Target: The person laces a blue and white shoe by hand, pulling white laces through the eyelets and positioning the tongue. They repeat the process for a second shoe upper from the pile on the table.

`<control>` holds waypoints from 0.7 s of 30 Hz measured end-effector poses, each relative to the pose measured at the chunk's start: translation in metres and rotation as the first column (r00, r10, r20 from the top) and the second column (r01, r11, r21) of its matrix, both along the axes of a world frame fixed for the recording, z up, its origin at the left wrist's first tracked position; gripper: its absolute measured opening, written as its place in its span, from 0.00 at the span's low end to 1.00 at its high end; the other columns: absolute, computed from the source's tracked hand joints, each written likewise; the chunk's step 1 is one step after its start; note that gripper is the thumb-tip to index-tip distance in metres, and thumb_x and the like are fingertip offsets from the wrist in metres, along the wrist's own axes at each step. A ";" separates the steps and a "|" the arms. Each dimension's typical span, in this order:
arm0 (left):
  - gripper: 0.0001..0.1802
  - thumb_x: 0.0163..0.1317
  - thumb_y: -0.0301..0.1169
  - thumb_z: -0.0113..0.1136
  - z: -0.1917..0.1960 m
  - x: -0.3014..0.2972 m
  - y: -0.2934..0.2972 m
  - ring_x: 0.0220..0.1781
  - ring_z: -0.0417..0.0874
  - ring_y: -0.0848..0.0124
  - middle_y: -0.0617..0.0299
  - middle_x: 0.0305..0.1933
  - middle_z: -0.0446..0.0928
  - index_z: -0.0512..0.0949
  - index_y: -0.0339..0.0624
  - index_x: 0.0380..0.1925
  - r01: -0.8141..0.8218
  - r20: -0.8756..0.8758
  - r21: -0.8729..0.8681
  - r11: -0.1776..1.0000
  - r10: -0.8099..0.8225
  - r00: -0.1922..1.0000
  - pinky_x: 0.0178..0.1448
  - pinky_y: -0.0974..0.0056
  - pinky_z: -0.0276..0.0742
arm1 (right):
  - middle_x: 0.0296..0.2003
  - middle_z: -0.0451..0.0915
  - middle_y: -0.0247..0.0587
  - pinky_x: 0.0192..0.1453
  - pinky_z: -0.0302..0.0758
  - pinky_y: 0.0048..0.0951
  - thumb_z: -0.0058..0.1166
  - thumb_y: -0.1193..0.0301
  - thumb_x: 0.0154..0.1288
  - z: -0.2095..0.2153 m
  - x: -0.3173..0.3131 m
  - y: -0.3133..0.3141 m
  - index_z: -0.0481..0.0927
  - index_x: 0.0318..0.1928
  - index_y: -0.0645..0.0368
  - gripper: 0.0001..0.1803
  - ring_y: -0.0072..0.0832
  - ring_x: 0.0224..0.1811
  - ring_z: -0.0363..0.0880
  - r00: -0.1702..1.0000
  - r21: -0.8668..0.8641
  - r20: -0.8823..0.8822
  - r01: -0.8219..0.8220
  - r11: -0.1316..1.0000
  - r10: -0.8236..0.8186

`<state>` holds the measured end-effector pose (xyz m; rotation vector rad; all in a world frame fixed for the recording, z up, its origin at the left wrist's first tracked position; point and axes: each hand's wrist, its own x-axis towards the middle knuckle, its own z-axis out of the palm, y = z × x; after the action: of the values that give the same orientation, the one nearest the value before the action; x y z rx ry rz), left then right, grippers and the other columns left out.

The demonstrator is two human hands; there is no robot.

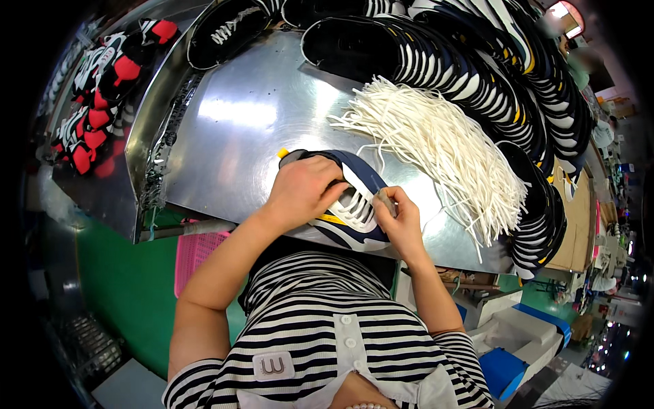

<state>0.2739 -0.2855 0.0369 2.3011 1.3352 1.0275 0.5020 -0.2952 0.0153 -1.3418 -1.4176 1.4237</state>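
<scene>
A navy and white shoe upper with yellow accents lies at the table's near edge. White lacing crosses its front opening in several rows. My left hand is closed over the heel side of the upper and holds it, fingers curled around its edge. At the upper's right side, my right hand pinches beside the lacing. A small greyish-brown piece shows at its fingertips, too small to name. To the right lies a big heap of loose white shoelaces.
The metal table has a raised rim at its left. Long stacked rows of similar shoe uppers curve around the far right. Red, black and white pieces lie beyond the rim. Below are a pink basket and white-and-blue equipment.
</scene>
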 end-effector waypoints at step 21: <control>0.18 0.68 0.28 0.58 0.004 0.022 0.013 0.52 0.79 0.74 0.66 0.48 0.79 0.72 0.43 0.57 0.616 0.877 -0.356 0.703 0.479 -0.040 0.59 0.63 0.74 | 0.25 0.71 0.31 0.22 0.58 0.17 0.52 0.75 0.72 -0.041 0.013 0.050 0.72 0.43 0.57 0.03 0.15 0.18 0.61 0.688 0.109 -0.595 0.582 0.806 -0.416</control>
<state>0.2958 -0.2723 0.0405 0.3905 0.5549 1.3049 0.5145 -0.2451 -0.0255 -0.9197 -0.7438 1.0435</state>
